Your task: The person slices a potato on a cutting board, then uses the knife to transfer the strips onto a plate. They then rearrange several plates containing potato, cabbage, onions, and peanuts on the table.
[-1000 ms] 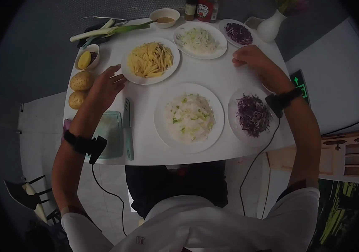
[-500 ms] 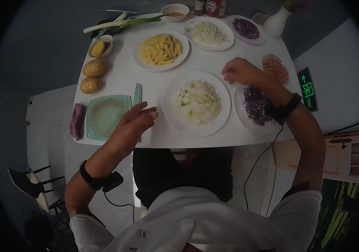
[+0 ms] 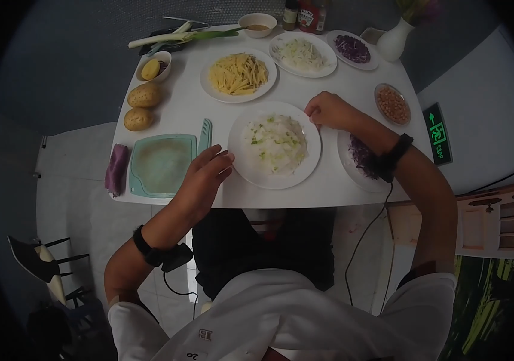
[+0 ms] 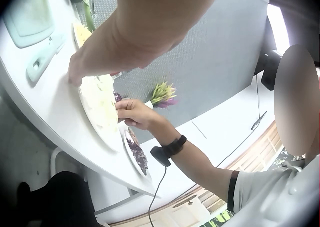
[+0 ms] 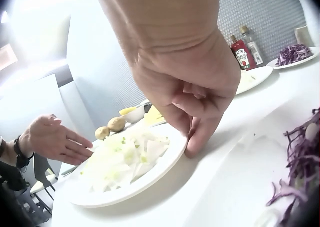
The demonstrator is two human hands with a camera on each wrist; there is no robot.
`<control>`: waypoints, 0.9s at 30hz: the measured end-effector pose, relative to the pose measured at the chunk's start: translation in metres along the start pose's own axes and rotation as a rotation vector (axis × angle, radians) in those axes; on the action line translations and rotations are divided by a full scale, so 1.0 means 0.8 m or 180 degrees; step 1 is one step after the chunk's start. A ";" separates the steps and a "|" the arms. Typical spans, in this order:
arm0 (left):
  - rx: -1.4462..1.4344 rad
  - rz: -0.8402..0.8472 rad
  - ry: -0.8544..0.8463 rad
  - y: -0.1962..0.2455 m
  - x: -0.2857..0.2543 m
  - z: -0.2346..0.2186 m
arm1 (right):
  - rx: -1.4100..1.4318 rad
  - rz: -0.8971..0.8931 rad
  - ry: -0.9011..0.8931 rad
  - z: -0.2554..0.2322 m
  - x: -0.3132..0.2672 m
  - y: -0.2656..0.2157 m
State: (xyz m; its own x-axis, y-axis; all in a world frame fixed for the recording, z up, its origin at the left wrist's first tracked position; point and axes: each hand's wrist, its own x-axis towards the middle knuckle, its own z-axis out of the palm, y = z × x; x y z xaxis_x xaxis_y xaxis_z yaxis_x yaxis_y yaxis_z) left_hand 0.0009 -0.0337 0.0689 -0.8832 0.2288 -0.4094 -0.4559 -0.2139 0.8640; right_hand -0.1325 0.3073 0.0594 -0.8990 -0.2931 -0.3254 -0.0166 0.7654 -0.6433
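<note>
A round white plate heaped with pale white shreds and green bits lies near the table's front edge. At its upper right rim, my right hand pinches the edge with thumb and fingers, seen closer in the right wrist view. Beside the left rim is my left hand, its fingers extended; in the right wrist view the left hand shows straight fingers close to the rim, contact unclear. A plate of purple shreds is partly hidden beneath my right forearm.
Left stand a green cutting board, a green-handled knife, a purple cloth and two potatoes. Behind are yellow strips, white shreds, more purple shreds, a small bowl, bottles and a vase. Peanut-like pieces sit right.
My left hand has come from beside the yellow strips to the front plate's left side. My right hand has moved down-left onto its rim. The plate has shifted slightly left, away from the purple shreds.
</note>
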 end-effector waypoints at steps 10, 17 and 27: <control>0.0295 0.0540 0.0130 0.049 -0.009 0.007 | 0.0544 0.0245 0.0077 -0.033 0.045 -0.015; 0.0122 0.0546 0.0230 0.088 0.108 -0.080 | 0.1700 0.1674 0.0920 -0.081 0.073 0.058; -0.0103 0.0358 0.0136 0.074 0.187 -0.124 | 0.2452 0.1378 0.1065 -0.120 0.083 0.103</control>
State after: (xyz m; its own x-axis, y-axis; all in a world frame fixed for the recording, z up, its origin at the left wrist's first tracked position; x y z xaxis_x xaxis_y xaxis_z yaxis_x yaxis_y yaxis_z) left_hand -0.1695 -0.1064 0.0295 -0.9326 0.1611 -0.3230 -0.3562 -0.2666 0.8956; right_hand -0.2352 0.4061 0.0511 -0.8402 0.1993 -0.5043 0.5343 0.1450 -0.8328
